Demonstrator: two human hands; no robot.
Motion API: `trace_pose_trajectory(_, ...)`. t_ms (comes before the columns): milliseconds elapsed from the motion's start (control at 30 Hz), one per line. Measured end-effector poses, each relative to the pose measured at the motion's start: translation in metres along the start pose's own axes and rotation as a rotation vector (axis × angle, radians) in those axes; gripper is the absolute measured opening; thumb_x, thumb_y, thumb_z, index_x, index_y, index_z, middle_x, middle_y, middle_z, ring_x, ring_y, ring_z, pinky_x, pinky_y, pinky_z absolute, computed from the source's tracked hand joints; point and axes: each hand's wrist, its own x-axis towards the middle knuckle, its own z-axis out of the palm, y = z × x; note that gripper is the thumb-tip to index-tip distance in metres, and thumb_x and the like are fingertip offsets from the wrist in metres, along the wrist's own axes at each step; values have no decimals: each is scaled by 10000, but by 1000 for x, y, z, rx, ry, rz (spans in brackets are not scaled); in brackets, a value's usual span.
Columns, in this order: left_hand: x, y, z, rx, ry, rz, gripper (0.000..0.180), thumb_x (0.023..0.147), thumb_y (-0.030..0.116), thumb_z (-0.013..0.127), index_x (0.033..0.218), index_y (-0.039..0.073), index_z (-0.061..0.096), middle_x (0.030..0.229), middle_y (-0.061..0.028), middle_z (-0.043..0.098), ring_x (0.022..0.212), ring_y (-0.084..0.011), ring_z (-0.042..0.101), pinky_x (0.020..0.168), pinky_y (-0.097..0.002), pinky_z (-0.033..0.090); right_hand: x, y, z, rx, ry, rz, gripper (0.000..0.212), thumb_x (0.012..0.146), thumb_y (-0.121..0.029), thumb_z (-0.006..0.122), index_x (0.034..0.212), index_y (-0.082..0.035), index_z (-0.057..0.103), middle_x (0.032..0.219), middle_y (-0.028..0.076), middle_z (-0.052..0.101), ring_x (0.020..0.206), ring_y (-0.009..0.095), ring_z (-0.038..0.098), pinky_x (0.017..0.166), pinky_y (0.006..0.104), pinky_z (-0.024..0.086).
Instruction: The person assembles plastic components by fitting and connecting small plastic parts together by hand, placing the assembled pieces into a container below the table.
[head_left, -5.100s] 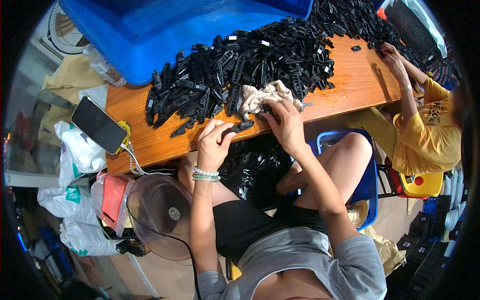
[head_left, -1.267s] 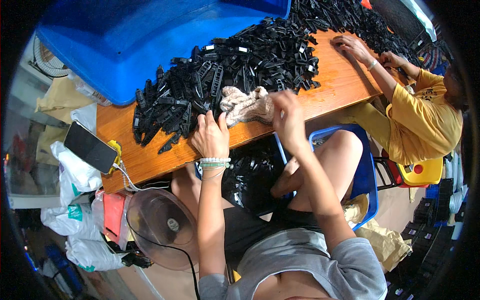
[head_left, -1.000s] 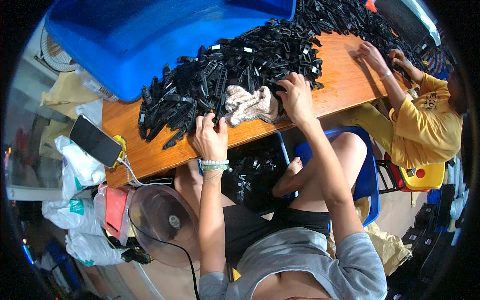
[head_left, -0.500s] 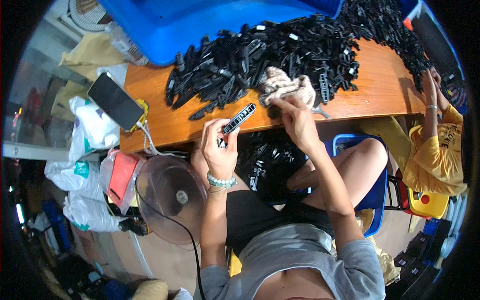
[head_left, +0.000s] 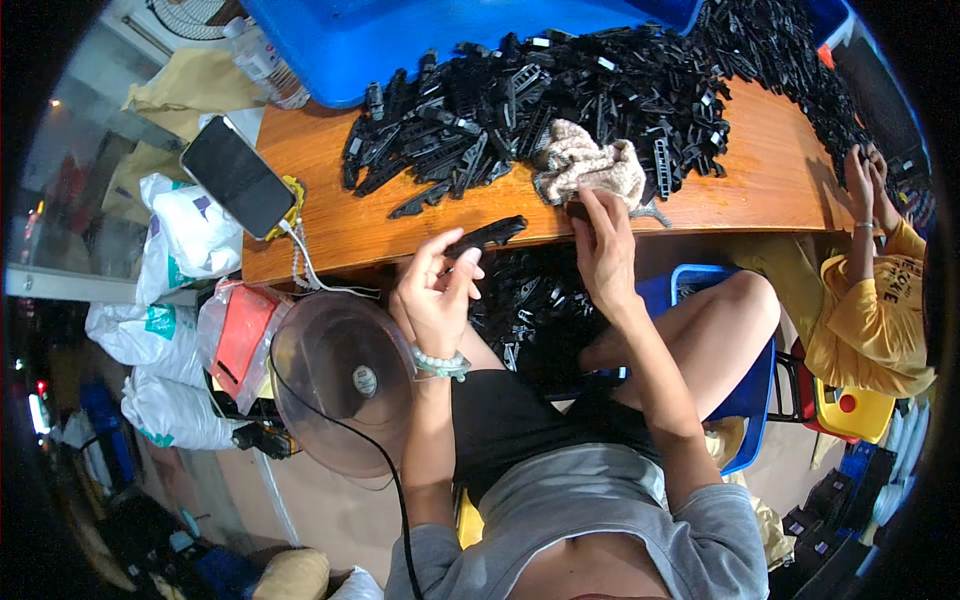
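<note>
Gripping part (head_left: pixel 497 232) in left hand (head_left: pixel 437 300), likely to bare far end; can't tell grip of right hand (head_left: pixel 607 255) at six o'clock from cloth (head_left: pixel 595 168).

Held part (head_left: pixel 497 232), 12 o'clock from centre: black. Bin (head_left: pixel 470 25), 12 o'clock, farther out: blue. Cloth (head_left: pixel 592 165), 1:30: mottled beige. Tabletop (head_left: pixel 770 150), 2 o'clock: orange-brown, wood-grained. Co-worker's shirt (head_left: pixel 865 335), 3 o'clock: yellow, dark lettering. Wearer's shirt (head_left: pixel 570 490), 5 o'clock: grey.

Site: apparently a small-parts handwork shop. Evidence: wooden surface (head_left: pixel 775 150) heaped with many similar black plastic parts (head_left: pixel 590 95); large blue tub (head_left: pixel 480 25) behind; seated co-worker (head_left: pixel 865 315) alongside; stuffed white bags (head_left: pixel 185 412).
</note>
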Motion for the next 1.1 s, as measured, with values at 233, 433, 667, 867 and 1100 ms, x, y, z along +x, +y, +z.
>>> trace_pose_trajectory(233, 30, -17, 12, -119, -78, -231, 239, 914, 97, 615, 1103, -48, 591, 758, -118, 641, 510, -123, 595, 437, -217, 482, 11, 6, -26, -190, -145, 89, 278, 774, -113, 724, 1024, 1, 687, 832, 120, 572, 814, 310, 553, 710, 394, 450)
trace_pose_trajectory(433, 39, -25, 19, -114, -139, -269, 246, 871, 31, 652, 1096, -52, 597, 708, -85, 609, 502, -103, 577, 421, -207, 462, 13, 5, -35, 104, -286, 277, 287, 812, -67, 693, 1094, -14, 669, 867, 129, 604, 763, 259, 581, 709, 333, 468)
trace_pose_trajectory(667, 42, -18, 25, 602, -275, 309, 232, 735, 38, 749, 950, -11, 676, 861, -100, 561, 685, -214, 561, 627, -330, 469, 25, 6, -27, 371, -435, 281, 246, 764, 13, 711, 1010, 8, 693, 848, 91, 630, 784, 164, 582, 707, 279, 469)
trace_pose_trajectory(867, 53, -15, 21, 700, -409, 432, 218, 708, 13, 738, 917, -19, 686, 827, -104, 556, 797, -256, 540, 713, -355, 454, 34, 14, -25, 401, -474, 230, 271, 746, 13, 716, 1017, 5, 699, 861, 88, 634, 823, 201, 580, 760, 304, 466)
trace_pose_trajectory(1100, 54, -20, 24, 596, -449, 422, 190, 712, 4, 724, 890, -17, 660, 819, -107, 555, 802, -283, 525, 719, -383, 442, 30, 6, -12, 296, -438, 80, 274, 688, -2, 739, 962, -10, 724, 905, 93, 593, 883, 257, 572, 804, 340, 465)
